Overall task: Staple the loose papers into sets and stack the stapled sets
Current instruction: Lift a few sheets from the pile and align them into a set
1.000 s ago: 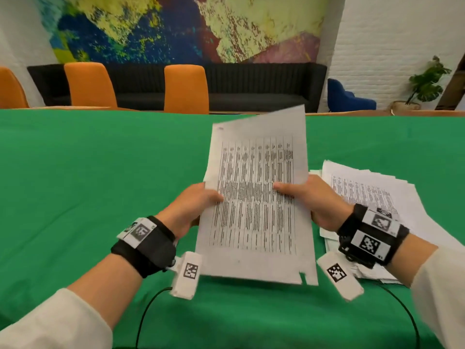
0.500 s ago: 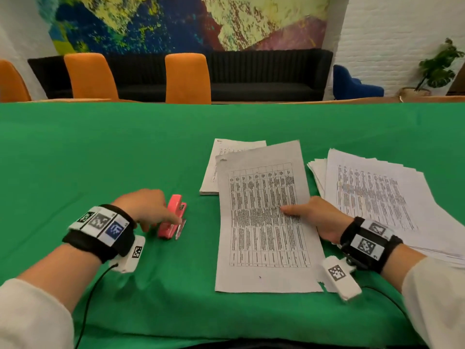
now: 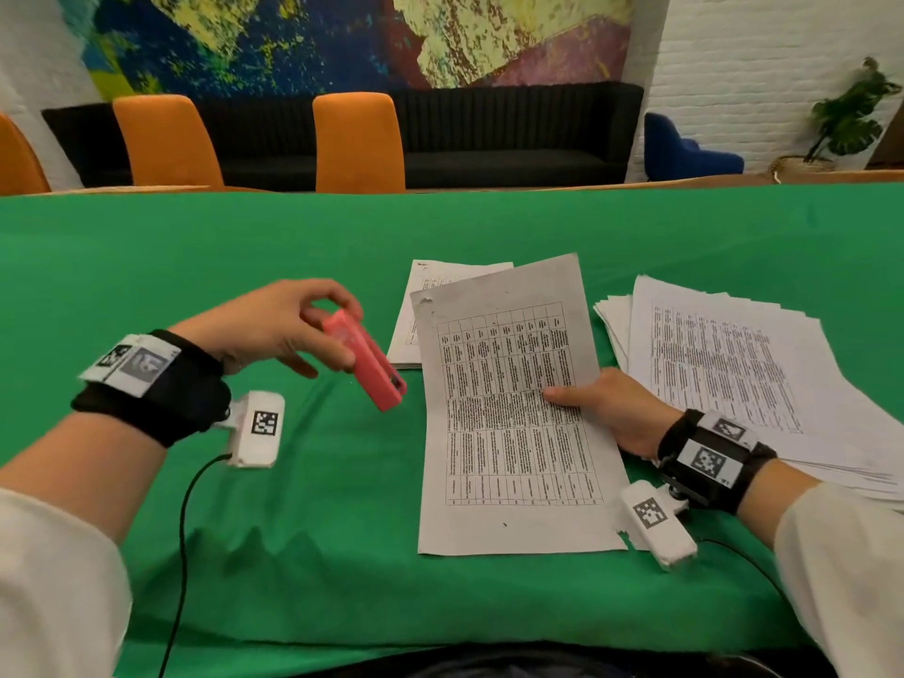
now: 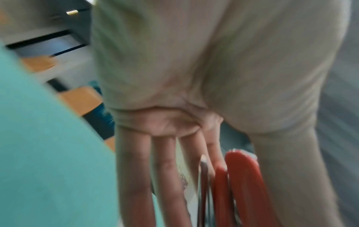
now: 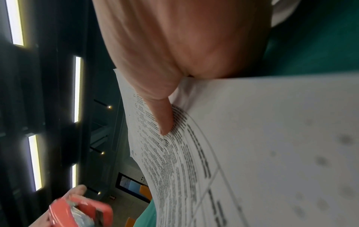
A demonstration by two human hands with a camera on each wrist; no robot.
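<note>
My left hand point(image 3: 313, 330) holds a pink stapler point(image 3: 364, 364) lifted above the green cloth, its nose pointing down and right toward the paper set. The stapler point(image 4: 240, 188) shows red beside my fingers in the left wrist view. A set of printed sheets point(image 3: 508, 408) lies in front of me, its far end raised. My right hand point(image 3: 601, 408) pinches its right edge, thumb point(image 5: 163, 116) on top of the print. The stapler point(image 5: 81, 212) shows at lower left in the right wrist view. A stapled set point(image 3: 430, 296) lies behind, partly covered.
A loose pile of printed papers point(image 3: 734, 364) is spread at the right of the green table point(image 3: 195, 266). Orange chairs point(image 3: 359, 141) and a black sofa stand beyond the far edge. A cable point(image 3: 181, 530) runs from my left wrist.
Both hands first held the set upright; it was laid down flat. My left hand let go, took the stapler off the cloth and lifted it toward the set, whose far end my right hand has raised.
</note>
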